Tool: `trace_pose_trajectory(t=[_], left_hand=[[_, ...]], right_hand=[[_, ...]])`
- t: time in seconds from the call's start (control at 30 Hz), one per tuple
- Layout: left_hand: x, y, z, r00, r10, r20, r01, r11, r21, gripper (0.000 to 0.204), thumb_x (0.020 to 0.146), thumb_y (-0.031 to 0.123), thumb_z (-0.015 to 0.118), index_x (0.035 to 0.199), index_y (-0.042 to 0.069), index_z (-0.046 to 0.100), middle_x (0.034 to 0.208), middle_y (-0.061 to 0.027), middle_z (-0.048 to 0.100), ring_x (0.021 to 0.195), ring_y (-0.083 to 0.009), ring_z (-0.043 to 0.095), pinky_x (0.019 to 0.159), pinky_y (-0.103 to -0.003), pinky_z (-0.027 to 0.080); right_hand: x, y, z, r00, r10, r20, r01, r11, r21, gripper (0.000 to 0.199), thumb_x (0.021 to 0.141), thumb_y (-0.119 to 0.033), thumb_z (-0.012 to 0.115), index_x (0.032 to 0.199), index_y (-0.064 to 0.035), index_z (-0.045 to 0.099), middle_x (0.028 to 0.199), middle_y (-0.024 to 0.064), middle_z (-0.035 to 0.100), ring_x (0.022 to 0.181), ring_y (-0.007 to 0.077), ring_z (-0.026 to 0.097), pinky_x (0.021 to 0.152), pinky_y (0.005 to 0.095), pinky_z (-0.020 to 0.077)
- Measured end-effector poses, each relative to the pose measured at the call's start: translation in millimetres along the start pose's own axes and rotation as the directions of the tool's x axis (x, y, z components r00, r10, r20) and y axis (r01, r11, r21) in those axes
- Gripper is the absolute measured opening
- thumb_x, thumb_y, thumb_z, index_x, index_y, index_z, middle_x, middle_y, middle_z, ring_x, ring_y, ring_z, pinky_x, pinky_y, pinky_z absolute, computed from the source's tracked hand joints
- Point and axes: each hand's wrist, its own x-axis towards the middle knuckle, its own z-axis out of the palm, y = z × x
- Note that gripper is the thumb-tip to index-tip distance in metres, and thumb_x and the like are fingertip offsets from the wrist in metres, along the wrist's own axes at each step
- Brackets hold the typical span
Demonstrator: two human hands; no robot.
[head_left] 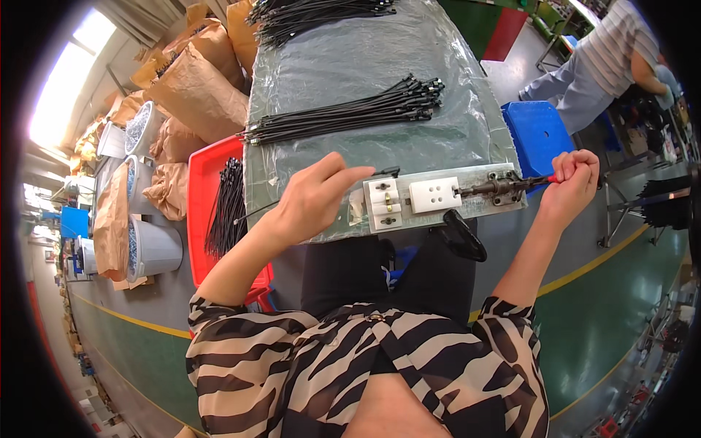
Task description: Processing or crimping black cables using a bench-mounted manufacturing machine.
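Note:
My left hand [314, 197] pinches a thin black cable near its end. The cable's small dark tip [388, 173] points right, just left of and above the fixture, and its tail comes out behind my wrist. The fixture is a metal plate [476, 177] carrying a slotted white block [383, 204], a larger white block with holes [434, 196] and a push-type toggle clamp [500, 188]. My right hand [572, 179] is closed around the clamp's red-tipped lever, right of the plate. A black looped handle [461, 237] sticks out below the plate.
A bundle of black cables [350, 113] lies on the plastic-covered table [350, 66], with another bundle [314, 18] at the far end. Left stands a red bin [201, 212] of cables, beside paper sacks [201, 91] and grey buckets [157, 248]. A blue stool [540, 139] and another person [606, 62] are at right.

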Motion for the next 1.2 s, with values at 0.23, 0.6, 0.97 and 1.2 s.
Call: trace_pose_trajectory(t=[0.23,0.6,0.97,1.2], left_hand=[[43,-50,43,0.998,0.03,-0.058,-0.031,0.999,-0.026,0.027,0.081,-0.002,0.065,0.107,0.003,0.066,0.101,-0.0123,0.057,0.089,-0.0302,0.058,0.078,-0.035,0.05],[82,-70,52,0.99,-0.095,-0.103,0.114,0.972,0.203,0.012,0.081,0.007,0.068,0.087,0.005,0.058,0.09,-0.0096,0.057,0.089,-0.0306,0.057,0.078,-0.04,0.046],[63,5,-1,0.969,0.073,-0.237,-0.051,0.994,0.098,0.016,0.079,-0.004,0.064,0.093,0.003,0.065,0.084,-0.0119,0.056,0.074,-0.0291,0.061,0.064,-0.036,0.05],[-23,36,23,1.0,-0.006,-0.023,0.004,0.995,-0.097,0.046,0.074,-0.015,0.058,0.112,0.009,0.071,0.081,-0.0102,0.053,0.069,-0.0241,0.057,0.062,-0.032,0.048]], right_hand=[[6,-1,5,1.0,-0.03,-0.005,0.03,1.0,-0.001,0.016,0.085,0.004,0.038,0.079,-0.0029,0.052,0.06,-0.0013,0.035,0.053,0.0078,0.03,0.05,0.0238,0.026],[4,-14,2,0.999,-0.054,-0.009,0.054,0.999,-0.007,0.015,0.084,0.003,0.038,0.079,-0.0024,0.051,0.059,-0.0017,0.035,0.053,0.007,0.032,0.05,0.0227,0.0265],[-4,-11,-12,0.998,-0.061,0.01,0.062,0.998,-0.026,0.016,0.085,0.004,0.038,0.079,-0.0019,0.051,0.06,-0.0009,0.035,0.053,0.008,0.031,0.049,0.0237,0.0263],[-10,5,-18,0.997,-0.074,0.011,0.074,0.997,0.001,0.016,0.086,0.003,0.038,0.081,-0.0012,0.053,0.06,-0.0002,0.037,0.053,0.0084,0.031,0.05,0.0236,0.0264]])
